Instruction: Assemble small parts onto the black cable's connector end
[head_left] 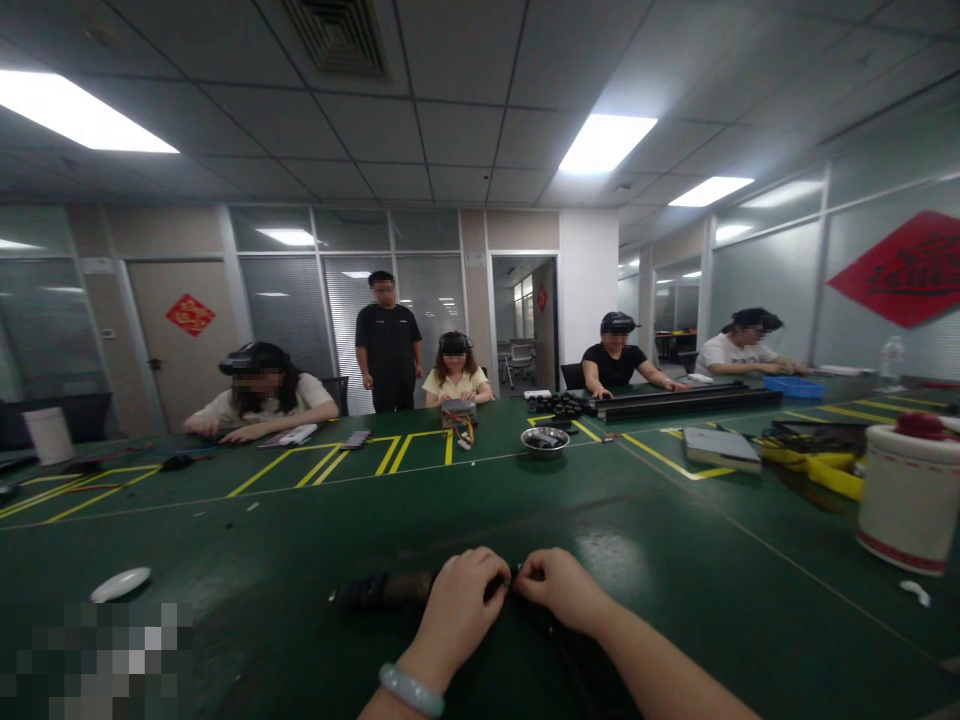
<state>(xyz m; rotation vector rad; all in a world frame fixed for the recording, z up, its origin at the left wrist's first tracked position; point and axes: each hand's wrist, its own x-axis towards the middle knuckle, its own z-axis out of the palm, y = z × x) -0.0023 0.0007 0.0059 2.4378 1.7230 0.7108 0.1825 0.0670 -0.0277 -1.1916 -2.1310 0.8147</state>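
through the head camera i'm seeing the left hand (466,605) and right hand (562,588) almost meeting at the fingertips over the table (315,520), thumbs and fingers curling inward around a small dark piece (515,571). the fingers are hiding most of it, so i can't tell whether either hand is truly gripping. i'm guessing both are working this close because something so small is needing control from two sides. a dark cylinder (386,590) is lying on the table, its right end disappearing behind the left hand; i can't tell whether they're touching. it's probably lying there for easy reach. farther out, a bowl (546,453) is holding dark parts, likely gathering them in one place, while a white oval (120,584) is sitting leftward and a cup (907,500) is standing well apart on the right.
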